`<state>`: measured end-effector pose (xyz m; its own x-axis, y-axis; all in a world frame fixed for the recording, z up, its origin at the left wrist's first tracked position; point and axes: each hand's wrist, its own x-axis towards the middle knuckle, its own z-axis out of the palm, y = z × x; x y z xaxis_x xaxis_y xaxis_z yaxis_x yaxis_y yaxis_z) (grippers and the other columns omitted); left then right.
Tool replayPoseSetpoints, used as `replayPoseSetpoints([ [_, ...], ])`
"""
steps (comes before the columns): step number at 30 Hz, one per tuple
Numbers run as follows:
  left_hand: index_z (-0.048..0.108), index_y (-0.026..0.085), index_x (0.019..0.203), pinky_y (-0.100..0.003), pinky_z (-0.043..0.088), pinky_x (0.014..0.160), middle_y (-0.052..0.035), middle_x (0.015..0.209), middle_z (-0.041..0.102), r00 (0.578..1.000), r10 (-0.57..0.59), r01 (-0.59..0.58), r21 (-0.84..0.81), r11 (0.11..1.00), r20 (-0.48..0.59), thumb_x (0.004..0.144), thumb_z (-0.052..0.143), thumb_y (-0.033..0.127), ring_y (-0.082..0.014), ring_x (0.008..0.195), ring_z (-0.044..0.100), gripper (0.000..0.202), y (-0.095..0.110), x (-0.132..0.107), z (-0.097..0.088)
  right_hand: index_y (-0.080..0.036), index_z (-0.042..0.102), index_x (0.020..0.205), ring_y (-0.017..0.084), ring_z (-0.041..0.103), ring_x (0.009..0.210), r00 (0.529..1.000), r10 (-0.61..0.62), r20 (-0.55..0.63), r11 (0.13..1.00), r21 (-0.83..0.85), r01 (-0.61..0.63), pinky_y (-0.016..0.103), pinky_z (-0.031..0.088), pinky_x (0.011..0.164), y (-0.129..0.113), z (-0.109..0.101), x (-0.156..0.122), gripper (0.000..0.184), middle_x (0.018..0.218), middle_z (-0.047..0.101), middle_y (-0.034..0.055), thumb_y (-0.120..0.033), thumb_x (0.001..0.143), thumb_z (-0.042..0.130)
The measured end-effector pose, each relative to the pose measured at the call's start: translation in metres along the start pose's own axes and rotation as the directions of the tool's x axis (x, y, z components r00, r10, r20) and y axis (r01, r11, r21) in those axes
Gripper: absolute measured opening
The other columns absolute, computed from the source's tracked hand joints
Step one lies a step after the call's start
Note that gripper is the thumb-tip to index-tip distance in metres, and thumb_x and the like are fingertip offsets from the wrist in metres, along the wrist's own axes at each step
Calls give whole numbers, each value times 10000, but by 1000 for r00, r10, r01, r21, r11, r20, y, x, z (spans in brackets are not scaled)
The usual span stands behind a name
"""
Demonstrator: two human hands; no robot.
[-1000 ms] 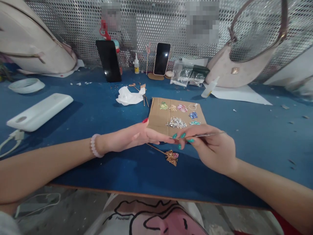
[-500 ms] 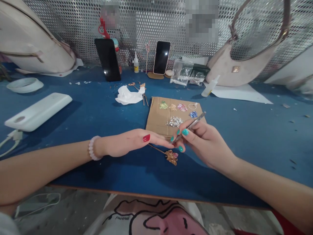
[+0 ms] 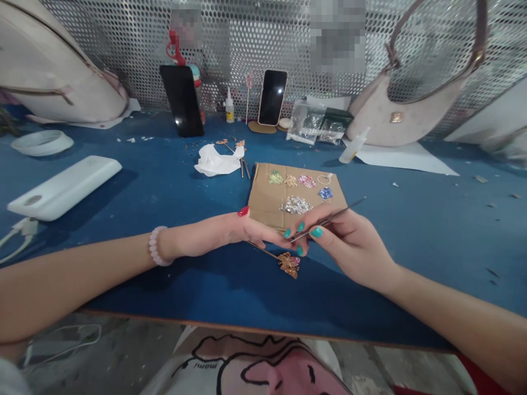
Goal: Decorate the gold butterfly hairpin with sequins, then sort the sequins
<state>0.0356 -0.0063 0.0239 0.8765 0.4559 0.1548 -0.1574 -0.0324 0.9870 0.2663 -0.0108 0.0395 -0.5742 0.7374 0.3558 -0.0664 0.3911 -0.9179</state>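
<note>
My right hand [image 3: 356,244] is closed in a pen-like grip around a pair of thin metal tweezers [image 3: 329,219]. Their tips touch or nearly touch the fingertips of my left hand [image 3: 218,233], which is stretched out sideways with its thumb raised. Whether a small stone sits at the tips is too small to tell. Just below the fingertips, a gold butterfly hairpin [image 3: 289,265] with a pink patch on one wing lies on the table, its stem partly hidden by my left hand. Behind the hands is a cardboard piece [image 3: 263,189] bearing silver rhinestones [image 3: 295,205] and blue rhinestones [image 3: 325,192].
Green, peach and pink stone piles lie along the cardboard's far side. Crumpled white paper [image 3: 216,161] and more gold pins are behind left. A glue bottle [image 3: 354,146] leans at right. Phones [image 3: 273,97], a power bank [image 3: 65,186] and bags [image 3: 411,109] stand around the blue table [image 3: 185,296].
My left hand has turned, its thumb lifting upward. The tweezers in my right hand have tilted lower, their back end swinging to the right. The butterfly hairpin stays put.
</note>
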Motion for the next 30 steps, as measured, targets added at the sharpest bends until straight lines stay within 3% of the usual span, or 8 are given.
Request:
replayPoseSetpoints([
  [9, 551, 117, 1219, -353, 308, 1010, -103, 1293, 509, 997, -80, 79, -55, 995, -16, 925, 160, 598, -254, 1212, 440, 686, 1, -2, 1, -196, 543, 834, 87, 635, 602, 978, -176, 114, 935, -293, 202, 215, 541, 566, -3, -4, 0, 101, 755, 635, 12, -163, 892, 467],
  [30, 556, 93, 1204, -346, 286, 1030, -118, 1265, 532, 994, -110, 111, -78, 991, 13, 916, 108, 617, -246, 1198, 455, 747, 2, 2, 2, -202, 550, 815, 104, 660, 652, 962, -221, 163, 878, -397, 269, 216, 550, 587, -5, -5, 1, 142, 755, 662, 29, -193, 907, 442],
])
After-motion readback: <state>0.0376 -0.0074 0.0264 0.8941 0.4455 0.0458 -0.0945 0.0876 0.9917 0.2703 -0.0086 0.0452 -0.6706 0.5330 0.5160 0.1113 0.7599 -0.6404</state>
